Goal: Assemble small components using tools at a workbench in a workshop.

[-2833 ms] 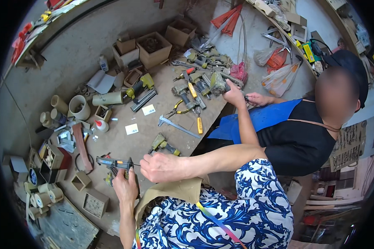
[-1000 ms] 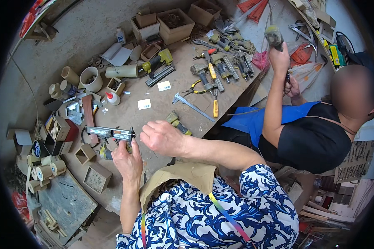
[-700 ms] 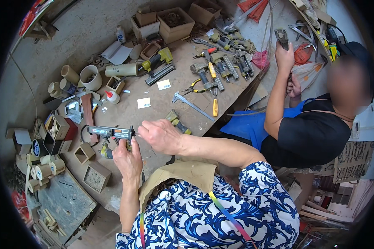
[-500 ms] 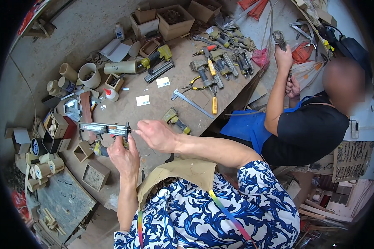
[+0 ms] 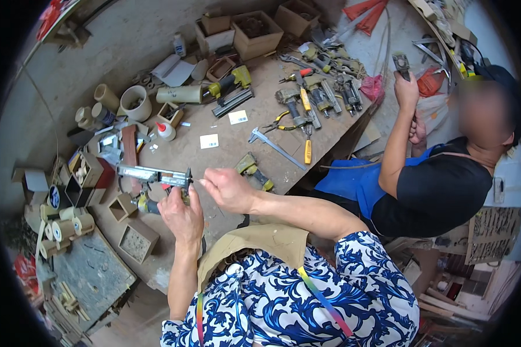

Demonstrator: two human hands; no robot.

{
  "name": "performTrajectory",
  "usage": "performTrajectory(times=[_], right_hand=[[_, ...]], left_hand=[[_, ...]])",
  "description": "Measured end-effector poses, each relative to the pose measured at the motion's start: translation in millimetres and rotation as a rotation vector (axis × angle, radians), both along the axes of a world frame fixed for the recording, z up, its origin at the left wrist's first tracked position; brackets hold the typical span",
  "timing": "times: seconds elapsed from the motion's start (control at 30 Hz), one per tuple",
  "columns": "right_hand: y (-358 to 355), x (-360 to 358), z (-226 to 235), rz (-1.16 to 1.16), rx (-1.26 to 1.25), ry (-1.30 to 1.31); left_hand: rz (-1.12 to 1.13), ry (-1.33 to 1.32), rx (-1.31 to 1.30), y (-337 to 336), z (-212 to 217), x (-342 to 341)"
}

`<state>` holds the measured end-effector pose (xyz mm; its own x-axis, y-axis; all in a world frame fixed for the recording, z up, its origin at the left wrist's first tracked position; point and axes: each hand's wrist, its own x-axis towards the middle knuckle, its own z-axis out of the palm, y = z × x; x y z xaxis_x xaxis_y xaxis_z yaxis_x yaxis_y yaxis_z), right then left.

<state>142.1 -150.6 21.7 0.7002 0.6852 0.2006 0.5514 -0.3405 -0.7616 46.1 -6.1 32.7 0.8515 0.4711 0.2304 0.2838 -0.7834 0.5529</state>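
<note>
My left hand [image 5: 181, 215] is closed around a nail gun [image 5: 150, 173], whose long silver magazine points left and whose dark nose end faces my right hand. A yellow and black part of it shows below, partly behind my fingers. My right hand [image 5: 230, 188] is pinched just right of the nose, with a thin pin-like piece showing at its fingertips; its kind is too small to make out. On the bench beyond my right hand lies another nail gun [image 5: 253, 172], yellow-green and dark.
Several nail guns [image 5: 324, 98], yellow-handled screwdrivers [image 5: 307, 149], pliers [image 5: 275, 124] and a caliper [image 5: 278, 148] lie on the right of the bench. A red-capped bottle [image 5: 165, 131], cups and boxes stand left and behind. A co-worker [image 5: 428, 179] at right holds a tool.
The whole scene has shifted slightly to the right and down. My left hand still holds the nail gun, and my right hand stays pinched near its nose.
</note>
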Motion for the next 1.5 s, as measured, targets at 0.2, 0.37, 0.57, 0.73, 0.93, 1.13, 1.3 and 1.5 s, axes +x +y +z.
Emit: performTrajectory(times=[0.2, 0.37, 0.57, 0.73, 0.93, 1.13, 1.3, 1.5], right_hand=[[-9.3, 10.5, 30.4, 0.18, -0.166, -0.448], [-25.0, 6.6, 70.8, 0.135, -0.193, -0.475], [-38.4, 3.4, 116.5, 0.139, -0.15, -0.393], [-25.0, 2.6, 104.0, 0.21, 0.005, -0.24], [-21.7, 2.1, 108.8, 0.237, -0.001, -0.238], [-24.2, 3.1, 108.1, 0.222, -0.018, -0.27], [-23.9, 2.1, 112.7, 0.236, -0.043, -0.297], [-25.5, 1.1, 120.4, 0.305, -0.169, -0.439]], left_hand=[[0.037, -0.038, -0.142, 0.5, -9.4, -2.9], [0.001, 0.009, -0.31, -13.7, 18.3, 2.5], [0.183, 0.091, -0.594, 12.9, 33.7, -5.8], [0.141, 0.125, -0.859, 19.7, 28.4, -20.0], [0.041, 0.108, -1.145, 7.9, 51.7, -25.5], [-0.003, 0.129, -1.216, 5.6, 64.6, -25.9], [-0.02, 0.119, -1.185, 4.4, 57.8, -29.9], [-0.017, 0.126, -1.04, 2.2, 47.9, -33.8]])
